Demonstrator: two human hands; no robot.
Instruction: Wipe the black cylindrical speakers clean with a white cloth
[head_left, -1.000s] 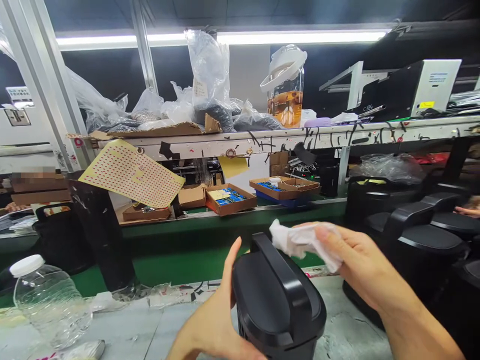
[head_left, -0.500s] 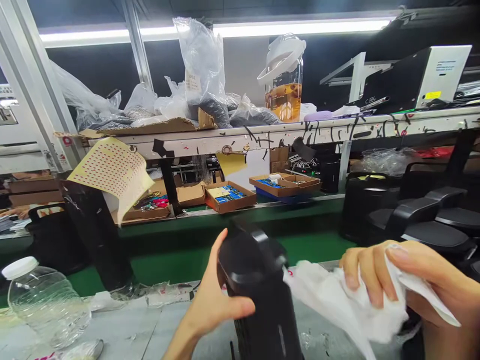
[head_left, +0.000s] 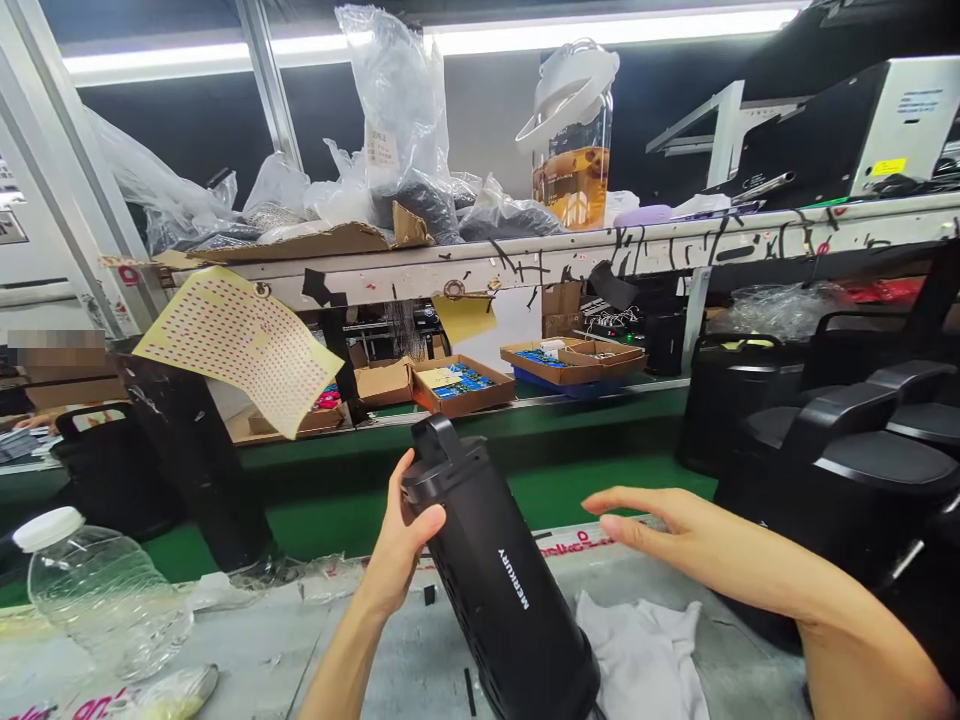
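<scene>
My left hand is wrapped round the upper end of a black cylindrical device with a carry handle on top and "MERKURY" printed on its side; it looks like a portable speaker. The device leans to the left, its lower end near the bench at the bottom of the view. To its right, my right hand is in the air with nothing in it, thumb and fingers apart. Below that hand a crumpled white cloth lies on the grey bench, beside the device's lower end.
A clear plastic jar with a white lid stands at left. Several black devices with handles stand at right. Beyond the green belt are cardboard trays of blue parts. A yellow sticker sheet hangs from the shelf.
My right hand has let go of the white cloth, which now lies on the bench. The black device has turned and tilted in my left hand, so its printed side shows.
</scene>
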